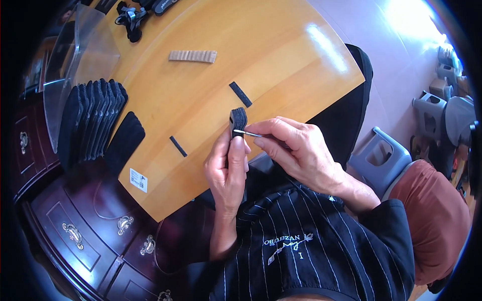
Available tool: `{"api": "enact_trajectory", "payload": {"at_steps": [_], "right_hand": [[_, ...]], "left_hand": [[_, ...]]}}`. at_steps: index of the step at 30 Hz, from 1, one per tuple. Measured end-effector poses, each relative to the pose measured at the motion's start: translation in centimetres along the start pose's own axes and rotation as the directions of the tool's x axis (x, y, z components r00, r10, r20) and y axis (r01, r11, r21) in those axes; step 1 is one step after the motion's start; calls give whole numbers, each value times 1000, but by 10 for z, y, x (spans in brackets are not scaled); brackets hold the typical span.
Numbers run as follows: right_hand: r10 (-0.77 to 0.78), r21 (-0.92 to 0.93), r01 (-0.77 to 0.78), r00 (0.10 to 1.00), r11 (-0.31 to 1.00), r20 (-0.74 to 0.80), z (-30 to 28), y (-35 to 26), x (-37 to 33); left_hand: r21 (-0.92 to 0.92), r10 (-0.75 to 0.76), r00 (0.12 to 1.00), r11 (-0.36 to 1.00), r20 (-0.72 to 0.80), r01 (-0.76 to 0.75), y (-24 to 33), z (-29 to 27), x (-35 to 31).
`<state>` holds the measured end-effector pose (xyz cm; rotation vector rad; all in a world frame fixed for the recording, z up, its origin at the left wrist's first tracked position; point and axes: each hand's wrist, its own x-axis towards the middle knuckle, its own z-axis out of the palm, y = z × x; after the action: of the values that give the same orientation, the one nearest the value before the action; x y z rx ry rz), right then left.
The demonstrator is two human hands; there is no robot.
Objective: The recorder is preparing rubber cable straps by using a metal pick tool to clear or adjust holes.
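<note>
My left hand [228, 168] grips a black rounded foam-like piece [238, 118] upright at the near edge of the yellow wooden board [281, 55]. My right hand [296, 148] pinches a thin metal tool [247, 133] whose tip touches the side of the black piece just above my left thumb. Two narrow black strips lie on the board: one [240, 94] just beyond the held piece, the other [177, 146] to its left.
A row of several black oval pieces [93, 120] stands at the board's left, with one more [125, 140] lying beside it. A tan ribbed strip [193, 55] lies farther back. Dark wooden drawers [95, 226] are at lower left, a grey plastic stool [376, 155] at right.
</note>
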<state>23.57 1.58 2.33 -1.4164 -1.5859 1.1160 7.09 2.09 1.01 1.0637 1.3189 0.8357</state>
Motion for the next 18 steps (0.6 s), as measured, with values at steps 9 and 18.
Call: {"api": "enact_trajectory", "payload": {"at_steps": [9,18], "right_hand": [[-40,-106,32,997,994,-66,2,2,-4],[-90,-226,73,994,971,-68,-1,3,-8]], "left_hand": [[95,30,999,995,-33,-27,0,1,-2],[446,237,971,874,-43,-193,-8,7,1]]}}
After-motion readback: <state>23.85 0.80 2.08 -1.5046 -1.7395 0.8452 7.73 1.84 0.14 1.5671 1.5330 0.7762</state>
